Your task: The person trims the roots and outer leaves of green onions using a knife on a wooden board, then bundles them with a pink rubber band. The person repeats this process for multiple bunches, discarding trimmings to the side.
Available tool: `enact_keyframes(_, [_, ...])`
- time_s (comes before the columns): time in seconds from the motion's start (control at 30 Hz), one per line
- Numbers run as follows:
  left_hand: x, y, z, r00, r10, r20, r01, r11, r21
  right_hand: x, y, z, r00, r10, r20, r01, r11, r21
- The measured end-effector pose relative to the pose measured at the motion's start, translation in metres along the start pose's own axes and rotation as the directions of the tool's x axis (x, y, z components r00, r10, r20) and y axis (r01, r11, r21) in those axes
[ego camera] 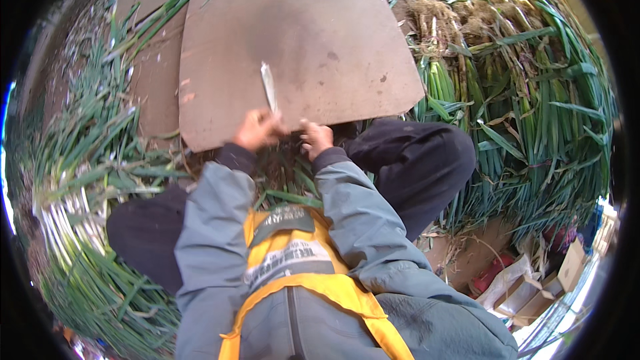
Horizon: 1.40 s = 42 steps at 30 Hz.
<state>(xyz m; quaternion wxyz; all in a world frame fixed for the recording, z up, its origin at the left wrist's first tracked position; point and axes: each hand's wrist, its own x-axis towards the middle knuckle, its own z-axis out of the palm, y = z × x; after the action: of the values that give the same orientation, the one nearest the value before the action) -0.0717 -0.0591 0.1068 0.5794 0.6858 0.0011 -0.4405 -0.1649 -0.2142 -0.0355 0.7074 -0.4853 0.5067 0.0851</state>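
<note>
My left hand point(257, 130) is at the near edge of a brown board point(310, 35), its fingers bent and blurred. A narrow pale strip point(268, 87) lies on the board, with its lower end at those fingers. Whether it is a peeled leaf or a blade is unclear, and so is whether the hand grips it. Just to the right, my right hand point(317, 137) is curled at the same edge, apart from the left. Anything inside its fingers is hidden. Loose green leaves point(290, 180) lie below both hands, between my legs.
Green onions with pale stems point(65, 225) are heaped at the left. Rooted, tied bundles of green onions point(440, 70) line the right side. My bent knee point(420, 165) adjoins the board's right corner. An open cardboard box point(530, 300) stands at the lower right.
</note>
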Motion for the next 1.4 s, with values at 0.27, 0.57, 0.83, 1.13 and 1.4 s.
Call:
enact_keyframes(0.27, [-0.083, 0.141, -0.072, 0.831, 0.545, -0.109, -0.49, 0.811, 0.319, -0.093, 0.079, 0.026, 0.515, 0.474, 0.714, 0.846, -0.147, -0.513])
enact_keyframes(0.57, [-0.093, 0.103, -0.116, 0.449, 0.887, 0.105, -0.448, 0.121, 0.886, -0.084, 0.128, 0.032, 0.33, 0.871, 0.363, 0.713, 0.022, -0.701])
enact_keyframes(0.83, [-0.107, 0.113, -0.12, 0.798, 0.4, -0.451, 0.226, 0.495, 0.839, -0.043, 0.138, -0.008, 0.046, 0.976, 0.212, 0.185, 0.201, -0.962])
enact_keyframes(1.13, [-0.074, 0.143, -0.105, 0.83, 0.15, -0.538, 0.354, 0.603, 0.715, -0.008, 0.041, -0.094, 0.129, 0.991, 0.031, 0.586, -0.051, -0.809])
enact_keyframes(1.4, [-0.059, 0.151, -0.064, 0.817, 0.283, -0.502, 0.318, 0.505, 0.803, 0.06, 0.064, -0.154, 0.023, 0.999, 0.04, 0.451, 0.025, -0.892])
